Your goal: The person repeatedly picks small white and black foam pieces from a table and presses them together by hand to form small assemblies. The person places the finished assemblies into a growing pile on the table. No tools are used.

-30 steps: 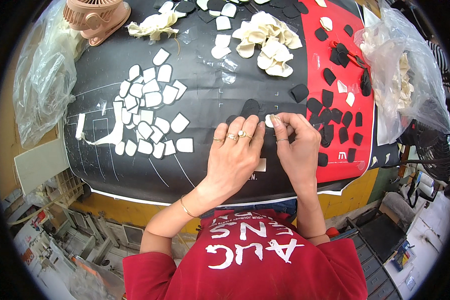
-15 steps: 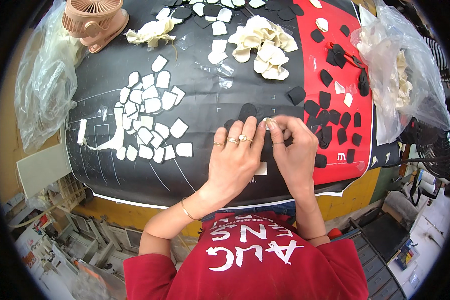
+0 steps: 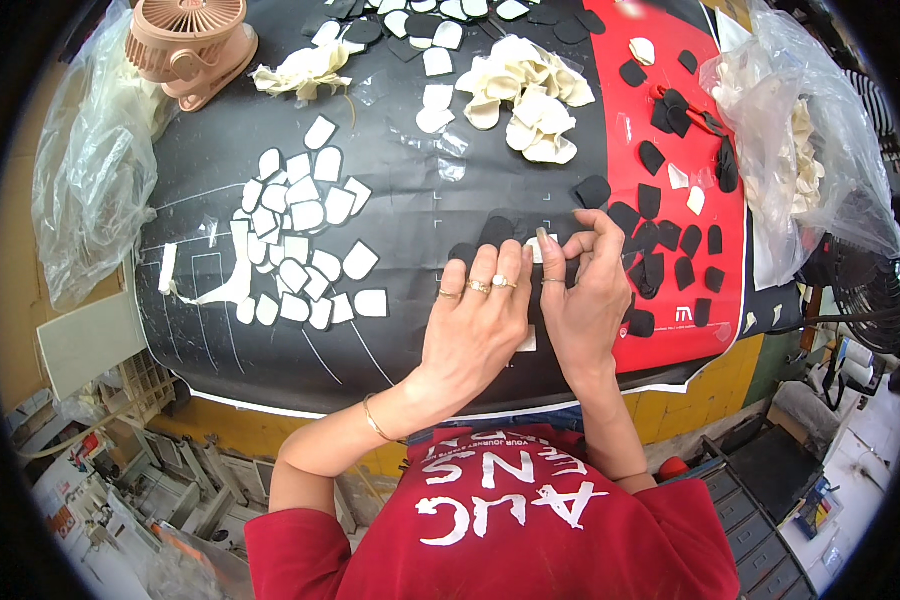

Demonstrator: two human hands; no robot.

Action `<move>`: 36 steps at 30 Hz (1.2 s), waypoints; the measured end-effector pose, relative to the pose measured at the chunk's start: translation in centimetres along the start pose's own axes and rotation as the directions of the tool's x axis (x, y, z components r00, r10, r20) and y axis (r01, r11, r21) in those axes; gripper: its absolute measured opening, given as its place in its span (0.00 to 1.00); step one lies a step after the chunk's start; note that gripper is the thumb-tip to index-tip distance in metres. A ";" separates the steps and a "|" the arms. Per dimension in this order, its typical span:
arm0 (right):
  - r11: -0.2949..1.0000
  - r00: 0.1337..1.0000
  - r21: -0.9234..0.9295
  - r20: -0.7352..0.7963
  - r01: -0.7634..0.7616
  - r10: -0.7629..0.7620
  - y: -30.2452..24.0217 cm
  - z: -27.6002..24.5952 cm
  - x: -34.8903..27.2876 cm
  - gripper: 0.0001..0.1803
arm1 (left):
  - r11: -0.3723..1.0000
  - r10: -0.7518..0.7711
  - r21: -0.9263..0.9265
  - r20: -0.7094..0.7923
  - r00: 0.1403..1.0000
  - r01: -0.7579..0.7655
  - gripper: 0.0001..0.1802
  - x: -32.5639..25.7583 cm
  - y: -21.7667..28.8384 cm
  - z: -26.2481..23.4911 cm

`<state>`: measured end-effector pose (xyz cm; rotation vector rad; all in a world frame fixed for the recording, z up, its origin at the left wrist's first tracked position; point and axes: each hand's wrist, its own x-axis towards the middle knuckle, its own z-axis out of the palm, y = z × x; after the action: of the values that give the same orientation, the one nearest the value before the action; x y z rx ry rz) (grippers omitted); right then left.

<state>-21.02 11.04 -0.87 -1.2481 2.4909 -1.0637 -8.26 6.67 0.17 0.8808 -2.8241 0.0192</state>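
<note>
My left hand [image 3: 478, 315] lies flat over the black mat, its fingers stretched out and pressing down beside a small white patch [image 3: 536, 250]. Just to the right, my right hand [image 3: 587, 300] has its thumb at that patch, with the forefinger lifted away and the other fingers bent. Dark rounded pieces [image 3: 496, 231] show past my left fingertips, partly hidden by them. Between the two hands a pale piece [image 3: 528, 338] lies on the mat, partly covered by my left hand.
Many white round-ended patches [image 3: 308, 214] are spread at left. Cream fabric pieces [image 3: 542, 135] are heaped at the back. Black patches [image 3: 649, 200] and red-handled scissors [image 3: 708, 122] lie on the red section. A pink fan [image 3: 185, 45] and plastic bags [image 3: 95, 170] stand along the edges.
My right forefinger and thumb have come apart and the forefinger has lifted. My left fingers have shifted slightly nearer me and flattened, exposing more of the white patch.
</note>
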 end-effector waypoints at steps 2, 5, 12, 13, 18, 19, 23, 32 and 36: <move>1.000 1.000 0.009 0.012 -0.009 0.009 0.2 0.0 0.1 0.20 | 1.000 0.005 0.005 0.013 1.000 -0.005 0.25 0.0 0.0 0.0; 0.998 0.996 -0.039 -0.076 0.049 -0.052 0.7 -0.1 0.7 0.18 | 0.998 0.022 0.050 0.031 0.999 -0.024 0.25 -0.1 0.1 0.0; 0.996 0.989 0.058 -0.140 0.066 -0.057 0.5 -1.8 0.8 0.13 | 0.996 -0.029 -0.089 -0.082 0.996 0.022 0.23 0.5 -1.5 0.1; 0.989 0.983 0.063 -0.128 0.137 -0.129 0.6 -2.4 0.6 0.12 | 0.990 -0.047 -0.140 -0.092 0.995 0.034 0.22 0.3 -2.2 0.0; 0.947 0.915 0.118 0.245 0.299 -0.320 0.5 -5.4 -1.9 0.17 | 0.965 -0.080 -0.257 -0.129 0.989 0.044 0.18 -0.7 -4.6 -0.8; 0.932 0.870 0.117 0.335 0.344 -0.363 0.5 -5.7 -2.3 0.19 | 0.970 -0.048 -0.244 -0.105 0.993 0.022 0.18 -0.7 -4.7 -0.7; 0.955 0.842 0.052 0.459 0.293 -0.283 0.5 -6.0 -3.9 0.19 | 0.984 0.072 -0.151 -0.153 0.986 -0.095 0.19 -0.4 -3.7 0.0; 0.980 0.855 0.191 0.496 0.063 -0.152 1.5 -7.4 -3.9 0.08 | 0.966 0.099 -0.231 -0.077 0.992 -0.115 0.23 -5.9 -1.9 -0.9; 0.937 0.895 0.327 0.445 -0.120 -0.041 1.7 -7.2 -2.6 0.07 | 0.979 -0.168 -0.135 -0.102 0.981 0.153 0.21 -7.9 -4.7 -2.1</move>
<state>-23.52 17.48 2.88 -1.1659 1.8807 -1.0104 1.13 7.36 0.63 1.0407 -2.6096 -0.1264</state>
